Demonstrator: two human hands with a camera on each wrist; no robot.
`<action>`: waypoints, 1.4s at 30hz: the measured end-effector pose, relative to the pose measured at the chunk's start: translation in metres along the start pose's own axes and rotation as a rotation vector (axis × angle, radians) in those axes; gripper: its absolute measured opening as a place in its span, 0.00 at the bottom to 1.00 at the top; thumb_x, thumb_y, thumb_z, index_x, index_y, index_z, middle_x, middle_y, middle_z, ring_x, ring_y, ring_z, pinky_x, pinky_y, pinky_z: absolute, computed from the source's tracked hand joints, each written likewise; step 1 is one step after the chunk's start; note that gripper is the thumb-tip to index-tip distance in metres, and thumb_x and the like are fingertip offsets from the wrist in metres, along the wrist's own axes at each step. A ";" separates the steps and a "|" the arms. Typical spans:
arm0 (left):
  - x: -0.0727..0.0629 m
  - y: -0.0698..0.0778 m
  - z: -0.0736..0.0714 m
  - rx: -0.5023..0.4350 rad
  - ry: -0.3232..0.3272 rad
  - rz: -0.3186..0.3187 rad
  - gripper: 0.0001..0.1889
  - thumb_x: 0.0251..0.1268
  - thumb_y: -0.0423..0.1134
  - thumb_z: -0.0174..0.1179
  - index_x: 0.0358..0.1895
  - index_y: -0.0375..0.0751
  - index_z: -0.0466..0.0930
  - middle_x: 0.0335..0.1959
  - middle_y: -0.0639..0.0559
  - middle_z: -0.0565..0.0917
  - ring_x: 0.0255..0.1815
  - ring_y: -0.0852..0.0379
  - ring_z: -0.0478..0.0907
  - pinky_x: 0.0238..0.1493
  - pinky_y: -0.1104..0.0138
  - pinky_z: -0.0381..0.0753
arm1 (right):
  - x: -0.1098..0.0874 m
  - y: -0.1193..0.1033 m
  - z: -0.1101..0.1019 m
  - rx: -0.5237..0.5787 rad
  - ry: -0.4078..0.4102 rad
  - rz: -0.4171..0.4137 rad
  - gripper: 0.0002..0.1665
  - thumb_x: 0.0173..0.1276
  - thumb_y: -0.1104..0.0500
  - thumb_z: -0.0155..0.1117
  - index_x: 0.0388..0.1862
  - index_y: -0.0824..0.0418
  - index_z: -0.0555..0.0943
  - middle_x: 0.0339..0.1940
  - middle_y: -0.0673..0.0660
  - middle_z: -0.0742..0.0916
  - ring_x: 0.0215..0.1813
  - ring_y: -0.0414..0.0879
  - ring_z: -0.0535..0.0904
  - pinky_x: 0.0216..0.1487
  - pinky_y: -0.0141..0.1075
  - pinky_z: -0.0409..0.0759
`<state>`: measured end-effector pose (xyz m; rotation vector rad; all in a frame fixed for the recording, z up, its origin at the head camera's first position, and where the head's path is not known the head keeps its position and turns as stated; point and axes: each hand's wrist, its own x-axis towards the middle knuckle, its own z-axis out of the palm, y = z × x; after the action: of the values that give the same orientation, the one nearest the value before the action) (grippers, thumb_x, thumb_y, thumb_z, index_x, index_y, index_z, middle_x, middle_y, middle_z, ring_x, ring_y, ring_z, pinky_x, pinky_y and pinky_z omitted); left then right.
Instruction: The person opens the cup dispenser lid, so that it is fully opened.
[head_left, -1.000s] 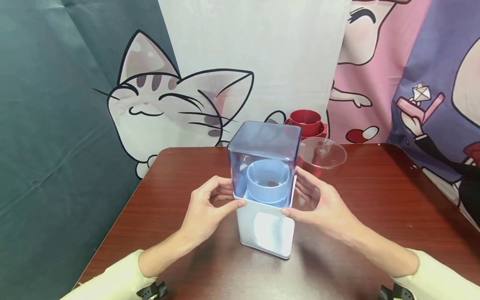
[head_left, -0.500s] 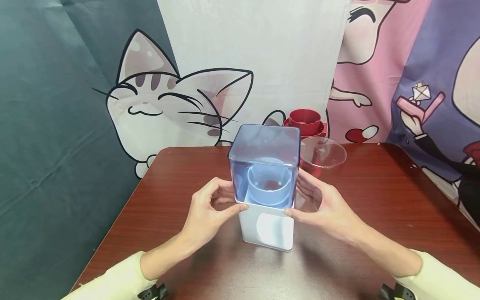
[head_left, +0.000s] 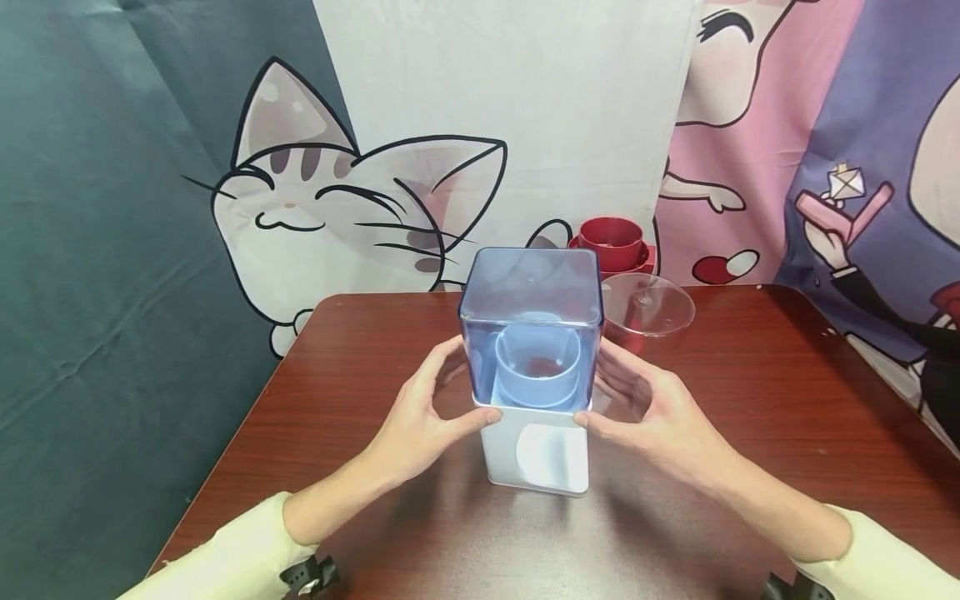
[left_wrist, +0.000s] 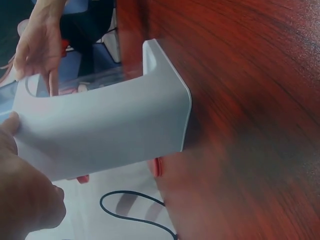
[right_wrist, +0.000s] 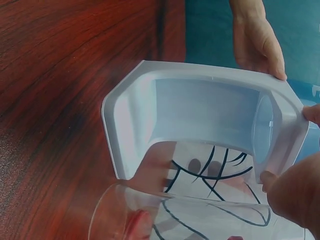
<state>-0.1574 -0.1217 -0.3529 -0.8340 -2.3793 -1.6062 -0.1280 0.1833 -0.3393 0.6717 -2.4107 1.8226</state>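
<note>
A tall dispenser stands upright before me, with a glossy white base [head_left: 501, 458] and a see-through blue square cover [head_left: 534, 287] on top. Inside the cover shows a round blue collar [head_left: 536, 387]. My left hand [head_left: 420, 421] grips its left side, thumb on the white front just under the seam, fingers partly hidden behind. On the other side my right hand [head_left: 660, 417] holds it the same way, thumb near the front corner. From the right wrist view, the base [right_wrist: 200, 70] has a hollow recess with a round opening near its top.
Behind the dispenser to the right stands a clear round container [head_left: 648, 308]. A red part with a round collar [head_left: 611, 242] sits at the back of the brown table [head_left: 337, 383]. A printed cat backdrop [head_left: 300, 200] hangs beyond the table's far edge.
The dispenser has turned slightly to face me more squarely, and its foot has shifted a little away. My left fingers have slid further up and behind its side.
</note>
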 end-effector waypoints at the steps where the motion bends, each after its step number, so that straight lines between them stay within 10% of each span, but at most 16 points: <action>1: 0.000 0.000 -0.001 -0.004 -0.011 -0.017 0.47 0.57 0.38 0.82 0.79 0.53 0.65 0.75 0.58 0.74 0.75 0.55 0.73 0.76 0.59 0.71 | -0.001 0.000 0.001 -0.006 0.007 -0.007 0.53 0.64 0.65 0.81 0.84 0.62 0.63 0.79 0.60 0.74 0.76 0.53 0.74 0.65 0.32 0.76; 16: 0.003 0.002 0.001 -0.081 -0.070 -0.073 0.58 0.54 0.39 0.84 0.85 0.62 0.55 0.81 0.62 0.66 0.82 0.60 0.63 0.81 0.58 0.62 | -0.001 -0.031 0.001 -0.103 0.093 -0.071 0.63 0.61 0.65 0.84 0.88 0.43 0.58 0.82 0.51 0.71 0.80 0.50 0.69 0.71 0.25 0.69; 26: 0.013 0.003 0.003 -0.138 -0.100 -0.035 0.58 0.52 0.35 0.85 0.84 0.62 0.57 0.74 0.60 0.74 0.77 0.59 0.69 0.80 0.58 0.65 | 0.020 -0.056 -0.003 -0.087 0.132 -0.166 0.66 0.57 0.70 0.84 0.88 0.47 0.57 0.84 0.49 0.68 0.83 0.50 0.64 0.72 0.29 0.70; 42: 0.023 -0.008 0.004 -0.122 -0.184 -0.121 0.54 0.52 0.42 0.85 0.81 0.64 0.61 0.69 0.61 0.77 0.74 0.60 0.69 0.79 0.54 0.65 | 0.044 -0.066 -0.002 -0.060 0.156 -0.088 0.58 0.60 0.64 0.84 0.85 0.48 0.64 0.73 0.50 0.78 0.71 0.50 0.77 0.66 0.30 0.79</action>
<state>-0.1799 -0.1121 -0.3517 -0.9124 -2.5215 -1.8092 -0.1440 0.1574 -0.2664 0.5957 -2.2887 1.6945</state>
